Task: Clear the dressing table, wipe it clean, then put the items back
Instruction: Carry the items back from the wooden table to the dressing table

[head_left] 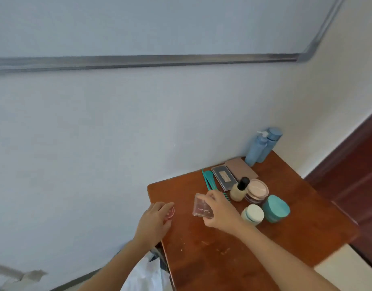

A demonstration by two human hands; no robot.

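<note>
dressing table [264, 248]: left hand [155, 220] curls round a pink pot [170, 212] at its left edge; right hand [221, 211] pinches a clear compact [200, 207] mid-table.

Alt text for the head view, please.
A person's left hand grips a small round pink compact and the right hand a clear square case on a brown dressing table, beside jars, bottles and a teal comb.

Grey rail [138, 61] crosses the pale wall [75, 133]; dark red door [353, 175] at right, white bag [145, 275] below
</note>
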